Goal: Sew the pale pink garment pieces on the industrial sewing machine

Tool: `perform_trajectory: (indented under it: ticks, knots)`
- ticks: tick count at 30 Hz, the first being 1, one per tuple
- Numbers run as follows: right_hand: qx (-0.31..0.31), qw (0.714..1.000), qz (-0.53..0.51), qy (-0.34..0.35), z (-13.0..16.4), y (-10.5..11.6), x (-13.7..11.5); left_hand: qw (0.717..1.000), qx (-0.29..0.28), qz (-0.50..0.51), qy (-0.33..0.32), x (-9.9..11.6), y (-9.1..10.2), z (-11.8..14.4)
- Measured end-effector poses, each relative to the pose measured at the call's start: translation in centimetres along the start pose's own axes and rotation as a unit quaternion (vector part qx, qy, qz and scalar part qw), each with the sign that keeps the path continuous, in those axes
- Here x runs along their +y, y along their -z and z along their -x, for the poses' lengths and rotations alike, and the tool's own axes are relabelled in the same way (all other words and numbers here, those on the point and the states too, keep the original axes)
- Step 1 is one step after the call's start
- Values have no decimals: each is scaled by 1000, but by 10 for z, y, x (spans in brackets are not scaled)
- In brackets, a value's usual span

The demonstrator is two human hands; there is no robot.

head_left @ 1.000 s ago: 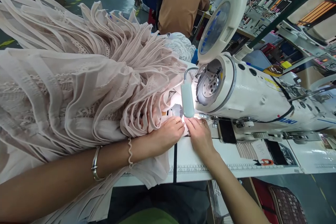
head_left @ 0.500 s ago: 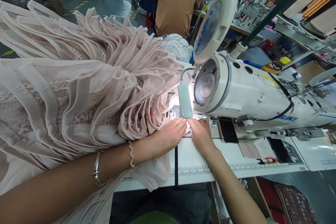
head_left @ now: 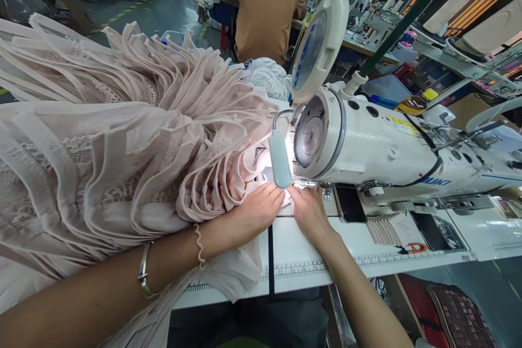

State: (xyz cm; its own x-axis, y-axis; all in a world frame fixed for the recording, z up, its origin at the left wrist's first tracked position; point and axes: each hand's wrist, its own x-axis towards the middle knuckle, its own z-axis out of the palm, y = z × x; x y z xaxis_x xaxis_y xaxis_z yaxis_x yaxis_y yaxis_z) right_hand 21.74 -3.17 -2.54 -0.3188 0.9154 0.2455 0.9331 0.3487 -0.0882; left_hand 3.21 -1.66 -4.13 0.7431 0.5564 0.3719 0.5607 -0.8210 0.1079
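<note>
Left hand: the left hand point(head_left: 255, 211) is laid flat, fingers extended, pressed on the pale pink pleated sheer fabric point(head_left: 122, 141); nothing is gripped.
Right hand: the right hand point(head_left: 310, 212) is spread open, fingertips pressed on the fabric edge under the small mint-green lamp point(head_left: 280, 159).
Arms: both forearms are angled inward toward the white industrial sewing machine point(head_left: 367, 147).
Fabric: it is heaped on the white ruled surface point(head_left: 302, 261) left of the machine, pleats fanned toward the needle area.

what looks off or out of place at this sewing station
Nothing looks damaged or spilled. The pale pink pleated fabric is heaped high left of the sewing machine and hangs over the table's front edge. The left hand and right hand press it flat under the lamp.
</note>
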Motion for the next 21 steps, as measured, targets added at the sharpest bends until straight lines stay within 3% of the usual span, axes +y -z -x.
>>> perform_trajectory:
  ticks: [16,21]
  knots:
    - [-40,999,-3,-21,-7,4,-2,998,20,51,20,-4,-1,-4]
    - [-19,999,-13,-25,-2,-6,1,1000,11,-11,-2,-5,6,-4]
